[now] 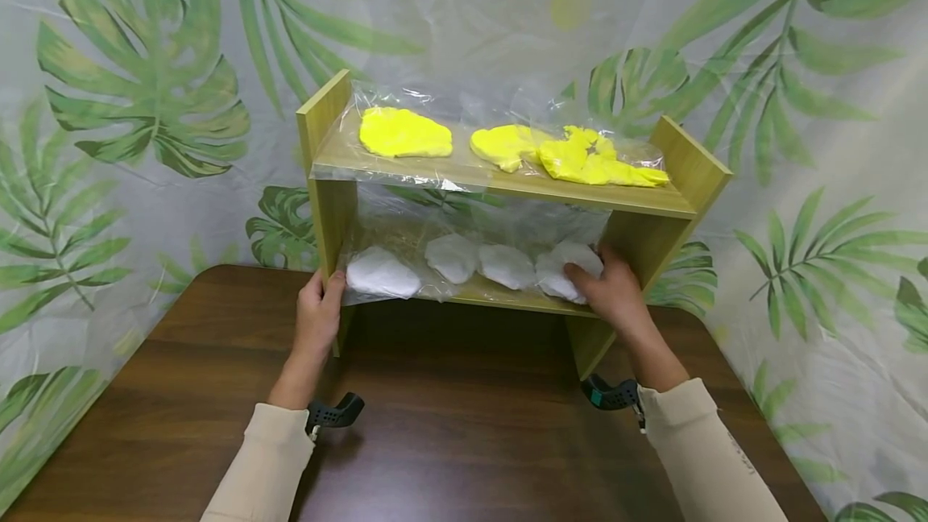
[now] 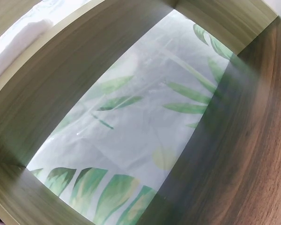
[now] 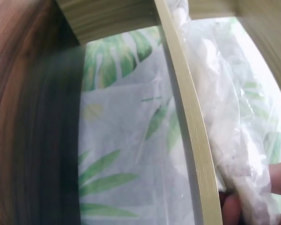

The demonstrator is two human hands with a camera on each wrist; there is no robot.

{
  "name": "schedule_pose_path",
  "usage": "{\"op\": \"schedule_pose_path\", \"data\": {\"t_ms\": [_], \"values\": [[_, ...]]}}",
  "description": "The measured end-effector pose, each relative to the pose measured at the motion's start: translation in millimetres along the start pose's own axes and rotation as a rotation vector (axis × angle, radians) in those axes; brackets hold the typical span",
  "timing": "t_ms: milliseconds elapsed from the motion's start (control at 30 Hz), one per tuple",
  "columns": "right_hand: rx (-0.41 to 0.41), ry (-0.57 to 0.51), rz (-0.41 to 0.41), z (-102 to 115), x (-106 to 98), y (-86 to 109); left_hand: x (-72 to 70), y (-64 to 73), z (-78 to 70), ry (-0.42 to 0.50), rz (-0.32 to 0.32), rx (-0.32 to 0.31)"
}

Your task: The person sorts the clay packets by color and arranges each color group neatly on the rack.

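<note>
A small two-tier wooden shelf point(image 1: 471, 177) stands on the table. On its lower board lie several clear plastic bags with soft white lumps point(image 1: 383, 272). My right hand point(image 1: 616, 288) pinches the rightmost white bag point(image 1: 561, 264), thumb in front; the right wrist view shows fingers around this crinkled bag point(image 3: 225, 122). At the shelf's left side panel point(image 1: 326, 224), my left hand point(image 1: 319, 312) grips the front edge at lower-board height, its thumb near the leftmost bag. Only a sliver of that hand shows in the left wrist view.
On the upper board lie clear bags with bright yellow lumps point(image 1: 406, 133), the right one irregular and torn-looking. The dark brown wooden table point(image 1: 464, 441) extends in front of the shelf. Behind hangs a leaf-patterned cloth point(image 1: 464, 22).
</note>
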State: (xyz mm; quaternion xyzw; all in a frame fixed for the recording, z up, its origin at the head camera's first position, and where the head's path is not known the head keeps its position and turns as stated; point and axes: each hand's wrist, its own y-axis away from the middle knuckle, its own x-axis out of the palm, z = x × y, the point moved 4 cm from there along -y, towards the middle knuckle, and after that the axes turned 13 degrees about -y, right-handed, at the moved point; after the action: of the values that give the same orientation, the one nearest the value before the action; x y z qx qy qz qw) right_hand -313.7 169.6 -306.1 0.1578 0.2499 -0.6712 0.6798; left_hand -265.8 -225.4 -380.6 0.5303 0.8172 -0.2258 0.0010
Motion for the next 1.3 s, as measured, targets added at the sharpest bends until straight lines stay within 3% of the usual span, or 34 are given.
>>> {"op": "schedule_pose_path", "data": {"t_ms": [300, 533, 600, 767, 900, 1100, 1300], "values": [[0.020, 0.033, -0.019, -4.3, 1.7, 1.0, 0.4, 2.4, 1.4, -0.013, -0.009, -0.008], [0.004, 0.016, -0.054, -10.7, 2.3, 4.4, 4.3, 2.9, 4.1, -0.017, 0.031, -0.004], [-0.004, 0.015, -0.071, -10.7, 2.0, 6.3, 8.2, -1.2, 13.2, -0.008, 0.035, -0.003], [-0.071, 0.021, -0.110, -9.0, 2.6, 7.9, 12.6, -10.0, 38.7, -0.011, -0.009, -0.005], [-0.123, 0.024, -0.124, -7.8, 3.3, 11.0, 10.7, -9.3, 39.8, -0.023, -0.032, 0.013], [-0.139, -0.042, -0.122, -2.2, 0.2, 24.3, 10.0, -9.4, 38.9, -0.039, -0.018, 0.024], [-0.245, -0.128, -0.168, 8.6, 0.2, 39.0, 5.1, -15.7, 36.0, -0.069, 0.000, 0.042]]}}
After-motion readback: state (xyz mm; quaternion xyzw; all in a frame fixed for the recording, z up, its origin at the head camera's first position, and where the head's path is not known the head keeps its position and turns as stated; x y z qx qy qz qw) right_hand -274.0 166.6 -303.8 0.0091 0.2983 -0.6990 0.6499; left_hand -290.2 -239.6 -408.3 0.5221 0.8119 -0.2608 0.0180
